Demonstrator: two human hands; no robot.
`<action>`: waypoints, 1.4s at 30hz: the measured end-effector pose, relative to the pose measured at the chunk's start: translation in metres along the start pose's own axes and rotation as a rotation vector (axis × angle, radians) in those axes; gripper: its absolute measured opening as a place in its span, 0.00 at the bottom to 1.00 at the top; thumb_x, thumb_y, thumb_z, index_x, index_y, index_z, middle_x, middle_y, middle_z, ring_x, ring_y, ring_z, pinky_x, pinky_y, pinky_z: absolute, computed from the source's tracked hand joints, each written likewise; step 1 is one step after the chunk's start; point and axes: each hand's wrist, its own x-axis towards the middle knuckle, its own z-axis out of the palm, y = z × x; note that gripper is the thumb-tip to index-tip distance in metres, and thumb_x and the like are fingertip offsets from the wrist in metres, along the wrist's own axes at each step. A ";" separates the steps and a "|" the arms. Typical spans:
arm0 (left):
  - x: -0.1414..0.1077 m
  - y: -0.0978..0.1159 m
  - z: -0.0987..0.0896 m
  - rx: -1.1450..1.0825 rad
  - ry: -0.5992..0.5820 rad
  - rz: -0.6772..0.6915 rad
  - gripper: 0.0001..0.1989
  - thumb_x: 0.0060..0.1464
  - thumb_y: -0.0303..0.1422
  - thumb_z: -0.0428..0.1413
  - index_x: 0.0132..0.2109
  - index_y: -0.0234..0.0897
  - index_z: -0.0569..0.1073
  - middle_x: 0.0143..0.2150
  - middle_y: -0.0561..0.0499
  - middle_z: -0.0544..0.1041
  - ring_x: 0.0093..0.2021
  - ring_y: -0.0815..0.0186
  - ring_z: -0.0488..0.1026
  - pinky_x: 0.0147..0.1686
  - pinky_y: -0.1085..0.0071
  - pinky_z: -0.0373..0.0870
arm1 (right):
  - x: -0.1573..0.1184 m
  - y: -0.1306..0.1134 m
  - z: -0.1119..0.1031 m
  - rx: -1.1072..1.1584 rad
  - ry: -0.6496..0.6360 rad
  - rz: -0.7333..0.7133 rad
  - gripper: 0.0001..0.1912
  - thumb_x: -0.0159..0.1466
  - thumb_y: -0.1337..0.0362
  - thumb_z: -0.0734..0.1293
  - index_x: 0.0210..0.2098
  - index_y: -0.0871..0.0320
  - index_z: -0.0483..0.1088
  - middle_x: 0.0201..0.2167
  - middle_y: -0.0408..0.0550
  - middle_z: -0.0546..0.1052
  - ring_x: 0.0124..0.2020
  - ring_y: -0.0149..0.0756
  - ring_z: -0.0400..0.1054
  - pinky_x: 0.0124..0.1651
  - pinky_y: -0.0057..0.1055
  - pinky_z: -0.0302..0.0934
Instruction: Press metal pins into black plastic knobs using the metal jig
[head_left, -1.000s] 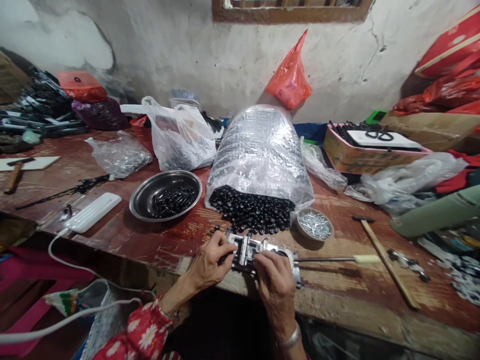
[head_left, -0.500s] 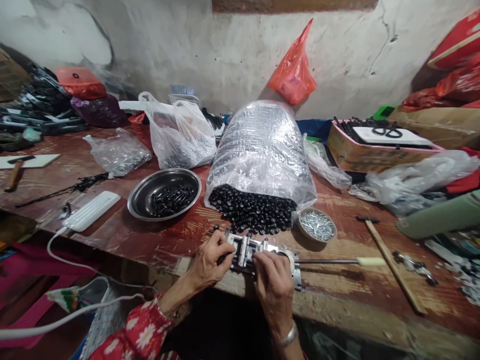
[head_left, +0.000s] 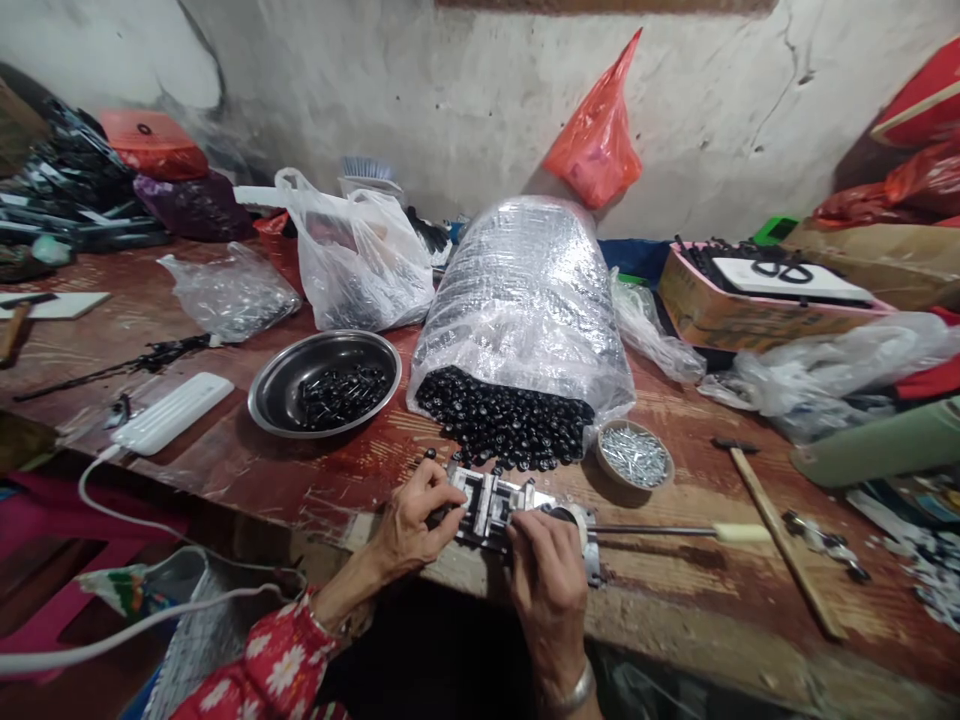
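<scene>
Two hands work at one metal fixture (head_left: 487, 508), which sits on the table (head_left: 660, 590) close by its near edge: the left hand (head_left: 411, 518) at its left end, thumb and forefinger brought close together, though I cannot tell whether they pinch anything, and the right hand (head_left: 551, 570) with fingers curled down over its right part, their grip hidden. One rod (head_left: 652, 530) with one pale handle (head_left: 742, 533) runs out rightward from the fixture, its tip near one wooden-handled hammer (head_left: 787, 545); a second hammer (head_left: 15, 330) lies at the far left. Directly behind the fixture stands one big clear sack (head_left: 525, 270), its mouth spilling black caps (head_left: 510, 420) too many to count, almost up to the fixture, so room forward is tight. One small bowl (head_left: 631, 483) of metal pins (head_left: 634, 450), also uncountable, stands just right of the spill, and one steel bowl (head_left: 279, 385) of black parts (head_left: 349, 397) stands left of it. Sideways there is more room: a strip of red tabletop separates the steel bowl from the left hand, and scuffed wood stretches along the near edge below the rod
</scene>
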 end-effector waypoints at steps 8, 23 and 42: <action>-0.002 0.001 0.000 0.030 0.009 0.012 0.06 0.62 0.28 0.57 0.44 0.38 0.78 0.40 0.50 0.65 0.37 0.69 0.68 0.37 0.74 0.67 | 0.003 -0.011 0.006 -0.166 -0.035 0.066 0.10 0.69 0.72 0.66 0.49 0.56 0.71 0.43 0.52 0.72 0.45 0.43 0.64 0.48 0.43 0.64; -0.003 0.001 -0.005 0.074 0.011 0.076 0.08 0.64 0.29 0.55 0.47 0.40 0.77 0.42 0.50 0.67 0.37 0.69 0.69 0.38 0.74 0.70 | 0.010 -0.014 -0.006 -0.099 -0.168 0.157 0.07 0.71 0.67 0.63 0.46 0.53 0.71 0.42 0.49 0.73 0.44 0.42 0.65 0.47 0.39 0.62; -0.005 -0.006 -0.001 0.051 0.051 0.126 0.09 0.65 0.29 0.55 0.50 0.40 0.77 0.42 0.50 0.67 0.39 0.69 0.72 0.40 0.75 0.73 | 0.103 0.167 -0.056 -0.584 -0.188 0.231 0.08 0.67 0.66 0.68 0.30 0.58 0.72 0.32 0.43 0.72 0.34 0.32 0.60 0.36 0.30 0.50</action>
